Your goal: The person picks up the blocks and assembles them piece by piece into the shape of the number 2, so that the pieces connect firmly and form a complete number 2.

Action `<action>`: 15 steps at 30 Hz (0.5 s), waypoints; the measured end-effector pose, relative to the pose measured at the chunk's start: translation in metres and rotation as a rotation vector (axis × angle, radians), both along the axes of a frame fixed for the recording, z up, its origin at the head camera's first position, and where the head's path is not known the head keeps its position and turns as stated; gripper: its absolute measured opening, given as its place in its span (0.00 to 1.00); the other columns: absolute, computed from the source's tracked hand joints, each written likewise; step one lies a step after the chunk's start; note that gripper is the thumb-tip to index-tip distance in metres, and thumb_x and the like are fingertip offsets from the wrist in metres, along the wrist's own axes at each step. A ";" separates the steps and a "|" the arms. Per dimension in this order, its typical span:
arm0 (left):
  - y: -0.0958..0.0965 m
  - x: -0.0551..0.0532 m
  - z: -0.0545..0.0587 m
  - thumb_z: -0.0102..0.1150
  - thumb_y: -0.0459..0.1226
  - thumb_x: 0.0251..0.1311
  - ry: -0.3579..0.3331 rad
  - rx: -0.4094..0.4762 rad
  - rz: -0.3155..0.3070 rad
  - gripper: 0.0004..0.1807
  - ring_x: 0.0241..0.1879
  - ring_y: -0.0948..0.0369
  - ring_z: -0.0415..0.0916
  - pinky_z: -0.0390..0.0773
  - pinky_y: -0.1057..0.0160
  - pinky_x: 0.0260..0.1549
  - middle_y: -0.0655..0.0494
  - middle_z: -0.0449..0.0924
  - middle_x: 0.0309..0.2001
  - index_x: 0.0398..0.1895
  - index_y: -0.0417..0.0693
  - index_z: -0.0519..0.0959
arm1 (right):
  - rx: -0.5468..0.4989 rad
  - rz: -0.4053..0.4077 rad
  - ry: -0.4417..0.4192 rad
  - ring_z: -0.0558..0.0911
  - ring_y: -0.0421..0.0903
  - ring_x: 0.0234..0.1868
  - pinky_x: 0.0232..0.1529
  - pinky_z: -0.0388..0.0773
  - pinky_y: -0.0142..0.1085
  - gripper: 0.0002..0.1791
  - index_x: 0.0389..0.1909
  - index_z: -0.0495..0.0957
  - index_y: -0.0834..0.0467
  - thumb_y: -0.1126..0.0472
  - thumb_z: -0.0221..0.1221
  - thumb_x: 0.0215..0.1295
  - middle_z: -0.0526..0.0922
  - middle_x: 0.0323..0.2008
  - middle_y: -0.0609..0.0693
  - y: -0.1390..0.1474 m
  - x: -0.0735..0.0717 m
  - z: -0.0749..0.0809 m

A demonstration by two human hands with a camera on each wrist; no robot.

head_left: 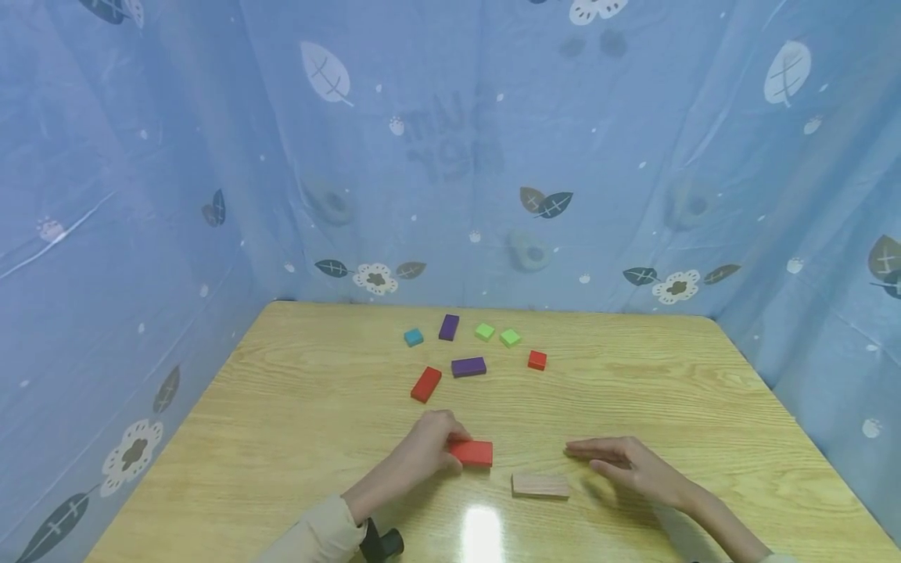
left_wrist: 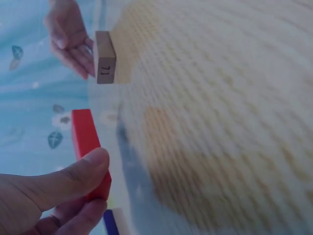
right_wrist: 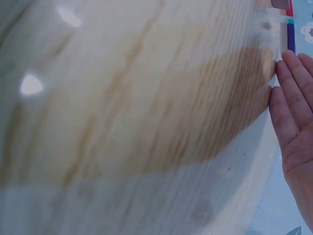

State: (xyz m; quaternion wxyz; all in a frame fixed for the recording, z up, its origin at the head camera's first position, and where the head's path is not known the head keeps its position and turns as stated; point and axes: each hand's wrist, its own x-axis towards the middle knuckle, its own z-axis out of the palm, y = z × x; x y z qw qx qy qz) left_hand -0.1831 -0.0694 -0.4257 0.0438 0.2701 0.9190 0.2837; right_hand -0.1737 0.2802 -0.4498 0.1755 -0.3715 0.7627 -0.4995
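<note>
My left hand pinches a red rectangular block near the table's front. In the left wrist view, the thumb lies on one side of that red block and the fingers are partly hidden behind it. To the right lies a plain wooden block, with a dark mark on its end in the left wrist view. Beyond it, my right hand holds nothing, its fingers extended toward the left. The right wrist view shows those fingers straight, with the tips at or close to the tabletop.
Farther back on the wooden table lie another red block, a purple block, a second purple block, a blue piece, green pieces and a small red piece. A blue patterned curtain surrounds the table.
</note>
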 end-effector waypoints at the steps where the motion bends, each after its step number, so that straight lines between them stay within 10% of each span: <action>1: 0.001 -0.001 0.000 0.77 0.32 0.35 -0.005 -0.001 -0.003 0.19 0.32 0.67 0.73 0.75 0.70 0.36 0.59 0.81 0.31 0.37 0.42 0.87 | -0.002 0.002 -0.002 0.73 0.38 0.60 0.55 0.71 0.25 0.20 0.62 0.64 0.76 0.72 0.43 0.73 0.71 0.57 0.73 0.000 0.000 0.000; 15: 0.008 -0.007 -0.001 0.78 0.31 0.31 -0.026 -0.015 -0.026 0.19 0.33 0.67 0.74 0.74 0.69 0.37 0.61 0.83 0.30 0.34 0.44 0.87 | 0.011 -0.009 0.009 0.73 0.38 0.60 0.55 0.70 0.25 0.20 0.62 0.65 0.74 0.71 0.43 0.73 0.72 0.58 0.71 0.001 0.001 0.000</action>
